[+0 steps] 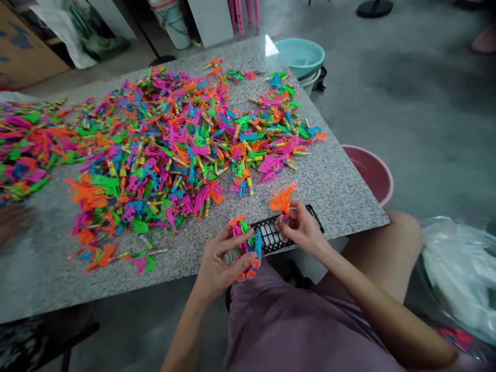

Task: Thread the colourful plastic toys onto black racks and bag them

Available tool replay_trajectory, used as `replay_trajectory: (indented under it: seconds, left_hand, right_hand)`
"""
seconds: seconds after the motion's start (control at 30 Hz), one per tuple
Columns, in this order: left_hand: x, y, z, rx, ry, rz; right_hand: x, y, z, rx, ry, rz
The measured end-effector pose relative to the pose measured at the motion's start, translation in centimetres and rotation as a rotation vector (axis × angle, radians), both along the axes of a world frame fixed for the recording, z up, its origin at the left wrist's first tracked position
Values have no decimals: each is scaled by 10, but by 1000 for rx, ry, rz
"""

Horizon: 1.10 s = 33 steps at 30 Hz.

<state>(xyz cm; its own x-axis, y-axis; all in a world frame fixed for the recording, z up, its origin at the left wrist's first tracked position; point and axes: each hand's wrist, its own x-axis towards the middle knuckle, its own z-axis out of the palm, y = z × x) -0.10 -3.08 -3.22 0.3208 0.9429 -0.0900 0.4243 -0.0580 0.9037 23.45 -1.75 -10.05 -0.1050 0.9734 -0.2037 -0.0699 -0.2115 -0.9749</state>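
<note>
My left hand [227, 256] is closed round a bunch of small plastic toy guns [245, 240] in pink, green and blue, with round orange ends sticking out. My right hand [302, 227] pinches an orange toy gun [282, 199] from below, just above the table. Under my hands a black lattice tray [267, 243] lies at the table's near edge. Ahead of both hands spreads a big heap of toy guns [186, 139] in orange, pink, green and blue, mixed with yellow patterned sticks. My fingers partly hide what each hand holds.
The speckled stone table [341, 201] ends at a corner by my knee. A pink basin [370, 173] and a turquoise basin [302, 54] stand beyond its right edge. Clear plastic bags [461, 274] lie at right. Another person's hand [13, 222] rests at far left.
</note>
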Motion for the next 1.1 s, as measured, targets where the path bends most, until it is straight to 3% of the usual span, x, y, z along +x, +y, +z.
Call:
replay_trajectory:
  seconds: [0.3,0.4,0.53,0.67,0.77,0.93,1.03,1.1]
  left_hand:
    - [6,4,2,40,49,24]
    - [4,4,0,61,70,27]
    - [2,5,4,78,86,20]
    - [-2,5,9,77,116,15]
    - [-6,3,11,42,146,14]
    - [-10,0,12,82,165,58]
    - [-11,1,9,119,135,44]
    - [-13,1,5,114,128,50]
  right_hand:
    - [0,-22,13,174,-282,181]
    - [12,-21,13,178,-321,109]
    - [78,7,13,133,-883,-144]
    - [129,32,24,153,-1390,-97]
    - [103,46,39,287,-1552,-88]
    - [17,95,42,502,-1347,77]
    - [10,130,32,531,-1356,2]
    - [23,143,26,549,-1375,46]
